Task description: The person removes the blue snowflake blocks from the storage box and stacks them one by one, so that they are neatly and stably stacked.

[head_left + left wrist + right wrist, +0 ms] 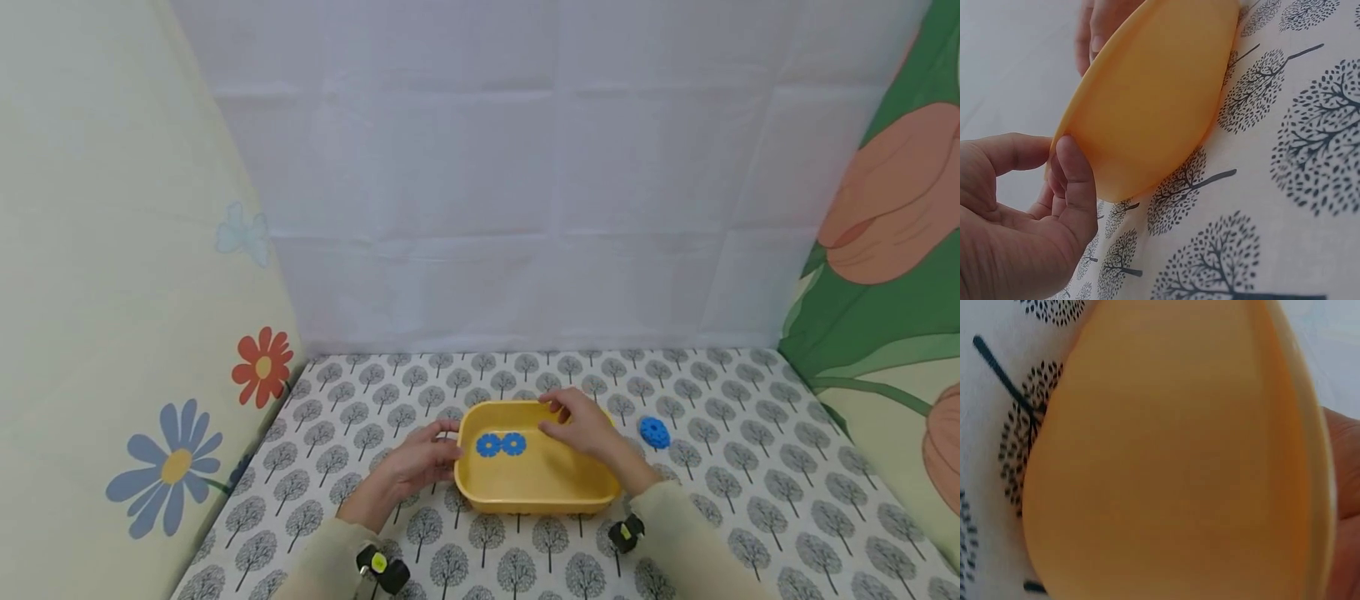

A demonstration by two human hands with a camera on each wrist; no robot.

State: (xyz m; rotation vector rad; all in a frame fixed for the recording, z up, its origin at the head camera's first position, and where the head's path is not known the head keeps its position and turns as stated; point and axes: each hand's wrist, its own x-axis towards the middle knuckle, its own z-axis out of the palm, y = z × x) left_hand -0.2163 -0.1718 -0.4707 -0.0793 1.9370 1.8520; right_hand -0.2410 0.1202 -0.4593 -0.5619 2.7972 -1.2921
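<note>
In the head view a yellow plastic basin (540, 506) stands on the cloth. Two blue notched building discs (489, 445) lie flat inside it, side by side and touching, toward its left. At the left end, my left hand (422, 460) holds the basin's rim; the left wrist view shows its fingers (1074, 164) bent against the outer wall. Over the basin's right far part is my right hand (581, 423), thumb and fingers apart, with nothing visible between them. From the right wrist, the basin wall (1166, 456) covers most of that hand.
A small pile of blue notched discs (655, 432) lies on the tree-print cloth (517, 575), right of the basin. Behind the table hangs a white curtain (510, 183). Flower-patterned panels (150, 292) stand along both sides.
</note>
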